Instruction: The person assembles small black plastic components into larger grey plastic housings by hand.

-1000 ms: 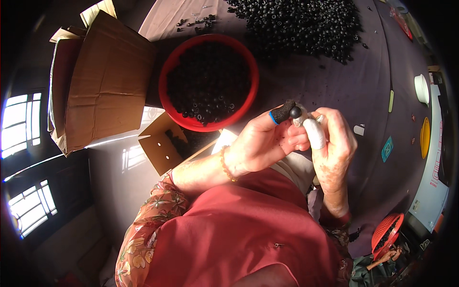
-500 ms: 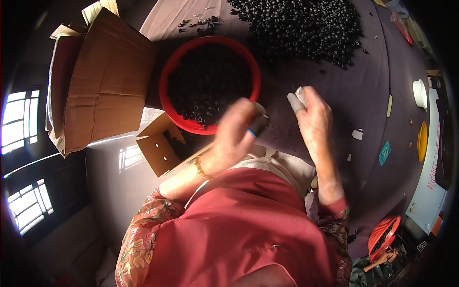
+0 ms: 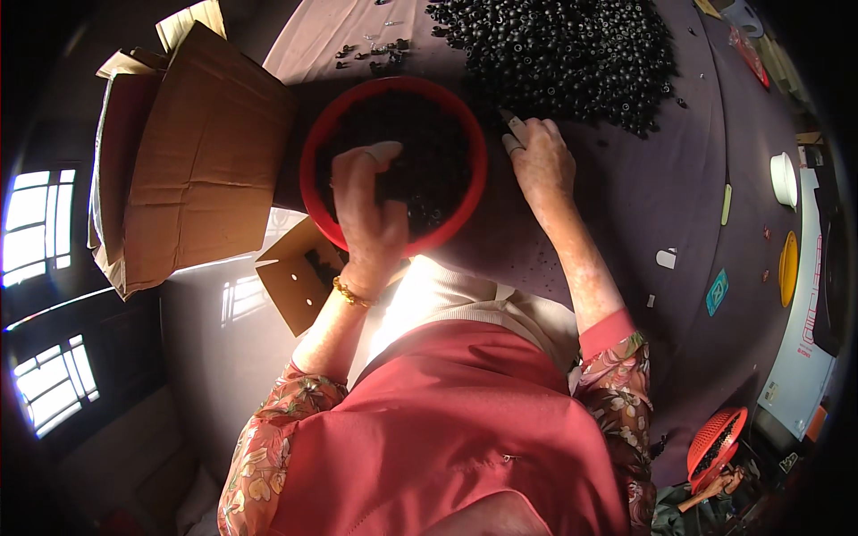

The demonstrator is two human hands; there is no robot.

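My left hand (image 3: 365, 201) reaches over the red basin (image 3: 478, 174), its fingers curved and its thumb apart. Small, dark rounded pieces (image 3: 438, 165) fill the basin, and a pale cover wraps one of that hand's fingertips. To the right of the basin, my right hand (image 3: 543, 161) is at the near edge of a large heap of small black ring-like pieces (image 3: 563, 58). Pale wrappings cover its fingertips, which close on something small with a dark tip; its kind is too small to make out.
A tall cardboard box (image 3: 206, 152) stands left of the basin, with a smaller open carton (image 3: 290, 290) below it. Loose pieces (image 3: 380, 58) lie beyond the basin. At the right are a white bowl (image 3: 784, 179), a yellow dish (image 3: 787, 268) and a red strainer basket (image 3: 715, 442).
My left hand has moved from the basin's near edge forward into it. My right hand has moved left and farther away, up to the edge of the heap.
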